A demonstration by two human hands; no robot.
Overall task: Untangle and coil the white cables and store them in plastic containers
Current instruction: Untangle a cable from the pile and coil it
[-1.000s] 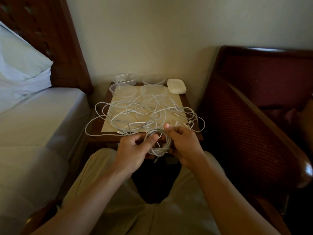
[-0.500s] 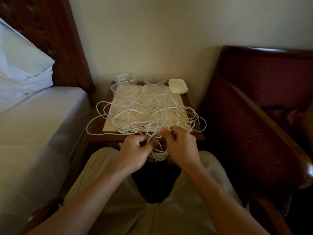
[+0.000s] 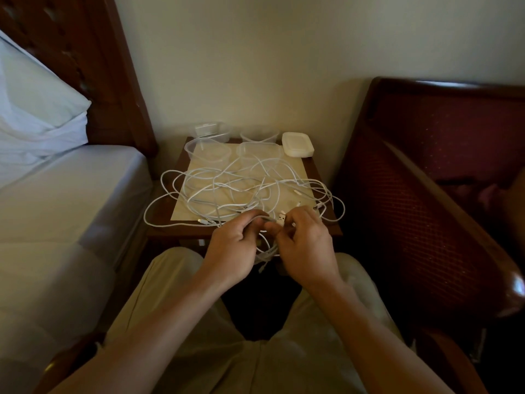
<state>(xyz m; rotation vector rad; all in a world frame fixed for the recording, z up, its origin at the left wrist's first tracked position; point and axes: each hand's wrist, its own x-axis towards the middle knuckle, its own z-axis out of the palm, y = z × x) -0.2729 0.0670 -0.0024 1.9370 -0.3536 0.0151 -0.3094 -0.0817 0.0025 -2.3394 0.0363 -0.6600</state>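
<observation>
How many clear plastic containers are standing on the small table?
4. Two in the back row by the wall: back-left container, with something white inside, and back-right container. Two in front of them: front-left container and front-right container. None seems hidden.

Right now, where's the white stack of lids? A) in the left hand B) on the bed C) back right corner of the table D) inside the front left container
C: the stack of lids sits on the back right corner of the table, beside the clear containers.
</observation>
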